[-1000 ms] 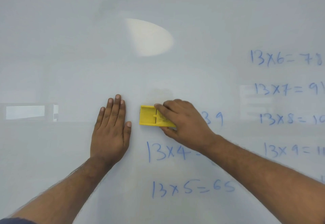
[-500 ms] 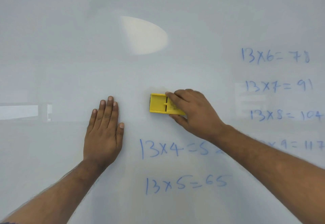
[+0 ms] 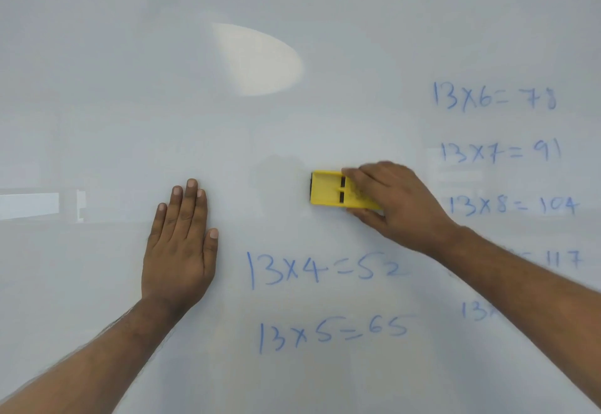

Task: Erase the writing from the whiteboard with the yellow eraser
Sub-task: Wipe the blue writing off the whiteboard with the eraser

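A white whiteboard (image 3: pixel 130 88) fills the head view. My right hand (image 3: pixel 393 202) grips the yellow eraser (image 3: pixel 328 193) and presses it flat on the board, right of centre. Below the eraser stand two blue lines, "13x4=52" (image 3: pixel 325 270) and "13x5=65" (image 3: pixel 331 332). More blue sums, "13x6=78" (image 3: pixel 494 100), "13x7=91" (image 3: pixel 500 152) and "13x8=104" (image 3: pixel 514 207), run down the right side; my right forearm hides parts of the lower ones. My left hand (image 3: pixel 180 247) lies flat on the board, left of the writing, fingers together and holding nothing.
A bright oval light reflection (image 3: pixel 260 62) sits above the middle of the board. A pale rectangular reflection (image 3: pixel 29 205) shows at the left edge. A faint smear (image 3: pixel 276 169) marks the wiped patch left of the eraser.
My right hand slid the eraser to the right across the board; the "39" beside it is gone. The view shifted, and my left hand stayed flat on the board.
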{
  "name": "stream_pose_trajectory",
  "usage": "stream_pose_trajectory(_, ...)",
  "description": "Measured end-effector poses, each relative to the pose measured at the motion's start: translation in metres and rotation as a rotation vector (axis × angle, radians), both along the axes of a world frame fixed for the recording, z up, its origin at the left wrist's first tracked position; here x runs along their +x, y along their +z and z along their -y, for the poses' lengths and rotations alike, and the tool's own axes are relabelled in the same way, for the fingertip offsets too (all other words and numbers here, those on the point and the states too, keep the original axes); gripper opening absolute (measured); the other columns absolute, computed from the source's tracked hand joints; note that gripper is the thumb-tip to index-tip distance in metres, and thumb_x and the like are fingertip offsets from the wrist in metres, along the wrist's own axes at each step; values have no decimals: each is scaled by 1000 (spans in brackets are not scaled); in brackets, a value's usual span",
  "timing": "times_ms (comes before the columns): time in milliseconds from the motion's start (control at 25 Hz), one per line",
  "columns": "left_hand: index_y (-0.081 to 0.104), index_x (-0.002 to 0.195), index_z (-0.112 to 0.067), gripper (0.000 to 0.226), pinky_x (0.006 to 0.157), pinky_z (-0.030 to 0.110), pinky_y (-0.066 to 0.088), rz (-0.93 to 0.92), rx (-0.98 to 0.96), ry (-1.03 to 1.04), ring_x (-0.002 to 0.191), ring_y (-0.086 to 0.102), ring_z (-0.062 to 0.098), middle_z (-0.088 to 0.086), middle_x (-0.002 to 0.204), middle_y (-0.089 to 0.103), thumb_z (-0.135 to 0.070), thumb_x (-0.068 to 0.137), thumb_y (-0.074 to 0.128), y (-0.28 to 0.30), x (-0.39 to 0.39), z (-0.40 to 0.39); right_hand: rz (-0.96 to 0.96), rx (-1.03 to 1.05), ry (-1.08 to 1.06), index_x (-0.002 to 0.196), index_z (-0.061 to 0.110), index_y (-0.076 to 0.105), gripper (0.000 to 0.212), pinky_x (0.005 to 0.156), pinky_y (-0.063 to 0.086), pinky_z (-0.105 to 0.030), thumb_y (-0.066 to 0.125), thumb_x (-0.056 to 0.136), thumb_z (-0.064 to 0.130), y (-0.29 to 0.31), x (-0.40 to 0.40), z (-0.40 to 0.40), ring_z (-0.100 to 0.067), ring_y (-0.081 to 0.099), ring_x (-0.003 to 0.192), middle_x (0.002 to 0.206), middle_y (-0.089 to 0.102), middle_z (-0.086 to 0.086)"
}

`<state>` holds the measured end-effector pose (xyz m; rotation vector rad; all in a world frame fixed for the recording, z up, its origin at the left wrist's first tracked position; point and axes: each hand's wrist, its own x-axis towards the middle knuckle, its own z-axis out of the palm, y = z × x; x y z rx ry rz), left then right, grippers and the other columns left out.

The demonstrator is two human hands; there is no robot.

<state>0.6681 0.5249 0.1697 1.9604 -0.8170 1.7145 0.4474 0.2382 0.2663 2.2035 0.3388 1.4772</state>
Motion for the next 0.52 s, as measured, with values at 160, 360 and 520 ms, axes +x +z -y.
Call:
stream_pose_trajectory(160, 15, 161, -7, 62, 129, 45, 9, -22, 1, -5, 158, 7, 23, 7, 171, 11, -32, 104, 24, -4, -1, 0, 24, 89, 45, 134, 8, 51, 52, 88, 41, -39, 64, 88, 30, -4, 8, -10, -32, 55, 102, 118, 59, -10)
stream_pose_trajectory(360, 15, 161, -7, 63, 129, 45, 8, -29, 6, -8, 159, 6, 23, 7, 171, 10, -33, 104, 24, -9, -2, 0, -106, -1, 22, 132, 9, 52, 48, 92, 43, -36, 60, 91, 33, -47, -12, 9, -26, 55, 105, 117, 60, -7)
stream_pose_trajectory(520, 15, 160, -5, 64, 128, 47, 10, -22, 4, -5, 158, 7, 24, 8, 171, 10, -33, 104, 24, -12, -2, 1, -87, 1, -63, 130, 7, 53, 51, 86, 40, -35, 61, 89, 38, -34, -27, 29, -28, 55, 98, 110, 60, -9)
